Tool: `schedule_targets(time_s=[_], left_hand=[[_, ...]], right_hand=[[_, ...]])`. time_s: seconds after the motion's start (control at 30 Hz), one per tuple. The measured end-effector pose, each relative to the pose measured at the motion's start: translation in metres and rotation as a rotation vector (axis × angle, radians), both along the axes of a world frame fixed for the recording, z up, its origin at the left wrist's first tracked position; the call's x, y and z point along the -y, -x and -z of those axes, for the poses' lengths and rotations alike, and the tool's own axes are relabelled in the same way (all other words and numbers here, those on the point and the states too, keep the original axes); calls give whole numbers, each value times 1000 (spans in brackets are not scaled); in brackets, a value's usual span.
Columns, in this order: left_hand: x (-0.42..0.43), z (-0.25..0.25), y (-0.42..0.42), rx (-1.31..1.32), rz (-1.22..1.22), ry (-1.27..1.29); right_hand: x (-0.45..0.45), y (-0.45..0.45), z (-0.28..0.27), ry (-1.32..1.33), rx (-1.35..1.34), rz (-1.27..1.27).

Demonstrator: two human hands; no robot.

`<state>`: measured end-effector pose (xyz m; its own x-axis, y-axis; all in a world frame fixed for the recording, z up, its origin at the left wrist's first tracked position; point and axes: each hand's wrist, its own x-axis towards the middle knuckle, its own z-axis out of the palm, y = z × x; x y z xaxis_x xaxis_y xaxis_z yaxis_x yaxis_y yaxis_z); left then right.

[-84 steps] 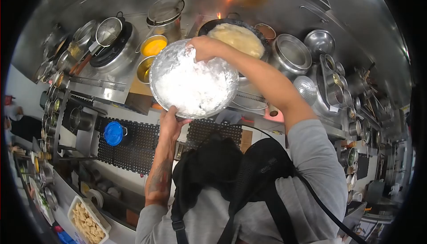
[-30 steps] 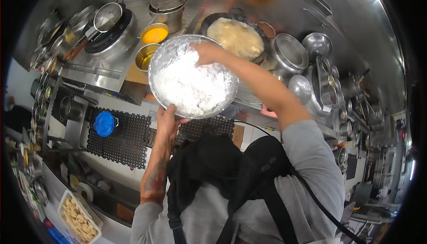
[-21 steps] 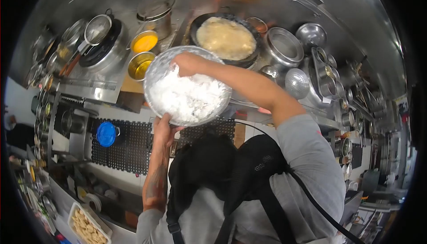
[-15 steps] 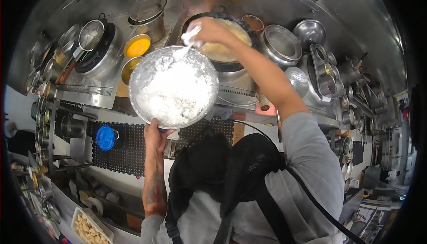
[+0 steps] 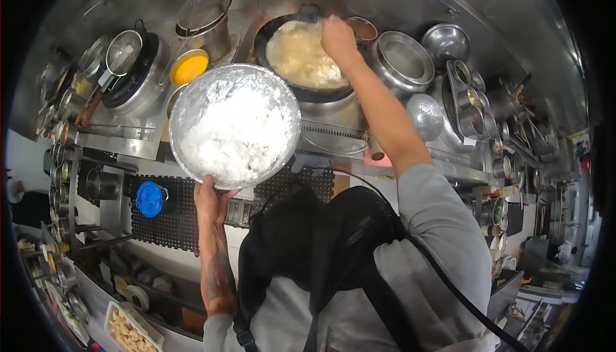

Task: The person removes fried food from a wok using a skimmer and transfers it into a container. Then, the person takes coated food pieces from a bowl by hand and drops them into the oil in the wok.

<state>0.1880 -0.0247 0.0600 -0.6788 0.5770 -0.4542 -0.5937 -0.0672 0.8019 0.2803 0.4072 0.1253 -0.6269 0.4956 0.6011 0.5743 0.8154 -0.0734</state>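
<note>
My left hand [image 5: 210, 198] grips the near rim of a large metal bowl [image 5: 285, 143], which is tilted toward me. White, lumpy flour [image 5: 234, 130] fills much of the bowl and coats its inner wall. Beyond it, a black wok [image 5: 262, 50] holds pale bubbling oil [image 5: 301, 47] with light pieces in it. Over the wok's right side is my right hand [image 5: 338, 39], its fingers curled and turned away from me. Whatever they hold, if anything, is hidden.
Left of the wok stand a bowl of yellow liquid [image 5: 190, 68] and a strainer on a pot [image 5: 204, 15]. To the right are a steel pot [image 5: 403, 60] and a perforated ladle [image 5: 425, 118]. A blue-lidded bucket [image 5: 149, 198] sits on the floor.
My right hand has moved from above the bowl, where it held a white-coated piece, rightward over the wok. My left hand and the bowl have shifted slightly left.
</note>
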Motion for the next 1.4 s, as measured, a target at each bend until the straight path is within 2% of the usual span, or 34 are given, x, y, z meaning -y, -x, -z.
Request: schedule_targets(time_s=[0.1, 0.17, 0.23, 0.3, 0.43, 0.5, 0.53, 0.6, 0.7, 0.73, 0.77, 0.83, 0.97, 1.0, 1.07, 1.1, 1.13, 1.2, 1.27, 1.33, 1.4], left_hand=[[2, 8, 4, 37, 36, -56], [3, 7, 2, -5, 64, -30], [2, 3, -2, -1, 88, -74], [3, 0, -5, -52, 114, -92], [5, -4, 0, -9, 187, -95], [4, 0, 1, 1, 190, -90], [3, 1, 1, 14, 191, -86], [0, 2, -1, 19, 191, -85], [-5, -4, -6, 0, 181, -75], [-7, -6, -7, -14, 171, -69], [-10, -7, -7, -26, 176, -65], [-17, -8, -6, -26, 180, -69], [-29, -18, -17, -51, 142, -51], [-31, -15, -16, -66, 136, -43], [-39, -8, -17, -77, 101, -6], [-40, -6, -19, -72, 106, -3], [-40, -5, -19, -40, 100, -18], [-35, 7, -19, 17, 42, -14], [-33, 10, -25, 19, -7, 26], [-31, 7, -32, 6, -79, 81], [-23, 7, -31, 31, -86, 90]], right_hand=[[73, 13, -47, 95, 23, -135], [133, 11, -66, 303, 194, -394], [135, 25, -20, 522, 537, -568], [157, 18, -3, 465, 748, -571], [172, 16, 27, 418, 676, -677], [171, 25, 25, 587, 754, -705], [167, 26, 20, 590, 747, -705], [157, 23, -1, 524, 557, -661], [158, 14, -55, 465, 383, -587], [156, 14, -56, 516, 369, -563], [153, 15, -43, 516, 356, -563], [145, 20, 6, 317, 394, -503], [138, 25, 61, 353, 489, -548], [134, 26, 56, 360, 482, -540], [121, 29, 38, 576, 550, -566], [106, 34, 37, 537, 422, -630], [94, 30, 12, 739, 335, -695], [54, 28, -12, 670, 117, -717], [8, 32, -4, 416, 76, -369], [-40, 48, 48, 335, 384, -194], [-70, 53, 67, 311, 532, -137]])
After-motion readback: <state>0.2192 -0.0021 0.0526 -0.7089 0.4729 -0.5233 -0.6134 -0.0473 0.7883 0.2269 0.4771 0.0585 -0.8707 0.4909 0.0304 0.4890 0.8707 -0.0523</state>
